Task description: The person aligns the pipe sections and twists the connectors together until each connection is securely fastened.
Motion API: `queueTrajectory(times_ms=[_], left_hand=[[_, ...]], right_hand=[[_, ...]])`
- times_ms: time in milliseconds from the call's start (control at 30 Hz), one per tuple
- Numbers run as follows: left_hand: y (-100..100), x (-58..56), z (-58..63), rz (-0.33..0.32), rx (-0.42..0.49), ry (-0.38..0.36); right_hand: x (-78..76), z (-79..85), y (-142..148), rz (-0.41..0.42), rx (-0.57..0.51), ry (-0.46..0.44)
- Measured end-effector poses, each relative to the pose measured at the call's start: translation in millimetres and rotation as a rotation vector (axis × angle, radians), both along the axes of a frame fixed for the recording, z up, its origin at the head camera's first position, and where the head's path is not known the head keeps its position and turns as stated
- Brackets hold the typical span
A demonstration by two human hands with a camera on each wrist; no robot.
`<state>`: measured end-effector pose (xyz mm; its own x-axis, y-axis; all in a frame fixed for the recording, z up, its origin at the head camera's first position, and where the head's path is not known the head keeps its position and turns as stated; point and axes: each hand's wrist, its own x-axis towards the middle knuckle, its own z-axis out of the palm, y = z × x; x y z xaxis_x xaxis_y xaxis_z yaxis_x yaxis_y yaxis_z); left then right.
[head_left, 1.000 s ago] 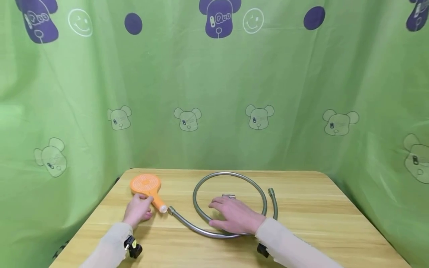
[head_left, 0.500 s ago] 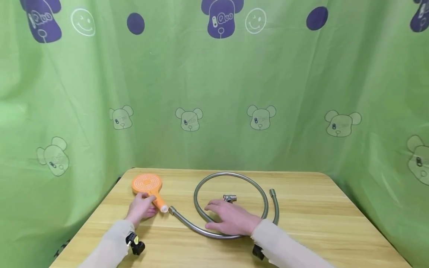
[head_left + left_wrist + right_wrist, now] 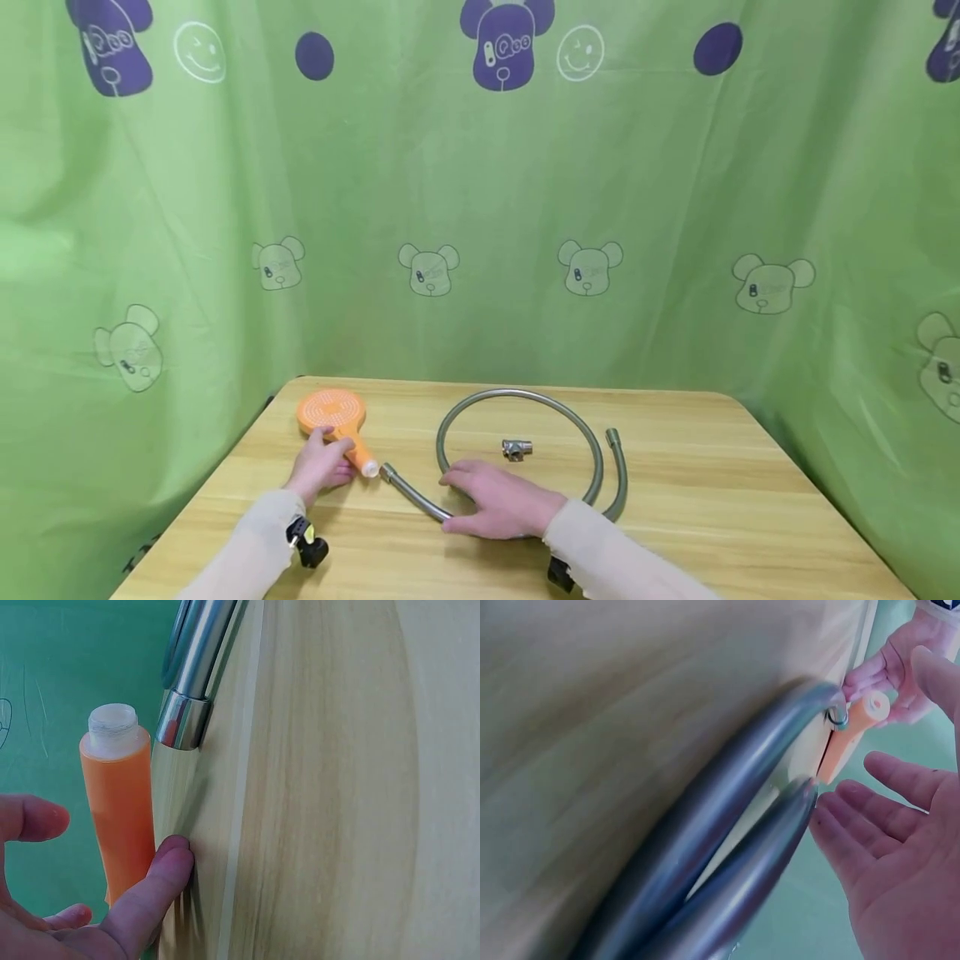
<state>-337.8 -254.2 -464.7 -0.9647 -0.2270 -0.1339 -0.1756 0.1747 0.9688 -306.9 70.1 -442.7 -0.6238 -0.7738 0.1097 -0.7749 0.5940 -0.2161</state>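
Orange plastic shower head [image 3: 331, 409], on the far left part of the tabletop [image 3: 697, 475]: flat round disc dotted with pale nozzles, smooth tapering handle, translucent white threaded end [image 3: 114, 729]. Metal shower hose [image 3: 517, 392]: grey, glossy, round in section, laid in a large loop, with a cylindrical connector at each end. Chrome tee fitting [image 3: 516, 448] inside the loop, shiny, short-armed. Tabletop pale, wood-grained; behind it a creased green curtain [image 3: 495, 192] with printed bears.

Orientation: shower head's long axis runs diagonally, disc toward the far left, handle toward the near right. Nozzle face up. Threaded end points toward the near connector [image 3: 387, 472] of the hose, just beside it; the two do not meet. Far connector [image 3: 612, 437] points away from the person.

Left hand [image 3: 318, 467]: at the handle, fingers loose about it, thumb clear of it in the left wrist view. Right hand [image 3: 502, 500]: unclenched, fingers extended, over the near side of the loop; contact with the hose cannot be told.

Versus 1.0 s ago: right hand has shifted nearer the person and leftward, uncovering the tee fitting. Shower head and hose unmoved on the tabletop.
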Motion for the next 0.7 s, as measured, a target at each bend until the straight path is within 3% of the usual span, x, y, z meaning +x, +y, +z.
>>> queueTrajectory(times_ms=[233, 700], left_hand=[[2, 2.1, 2.6, -0.003, -0.006, 0.000], [7, -7.8, -3.4, -0.008, 0.006, 0.019]], right_hand=[[1.4, -0.6, -8, -0.004, 0.011, -0.023], [1.4, 0.4, -14, 0.008, 0.036, -0.024]])
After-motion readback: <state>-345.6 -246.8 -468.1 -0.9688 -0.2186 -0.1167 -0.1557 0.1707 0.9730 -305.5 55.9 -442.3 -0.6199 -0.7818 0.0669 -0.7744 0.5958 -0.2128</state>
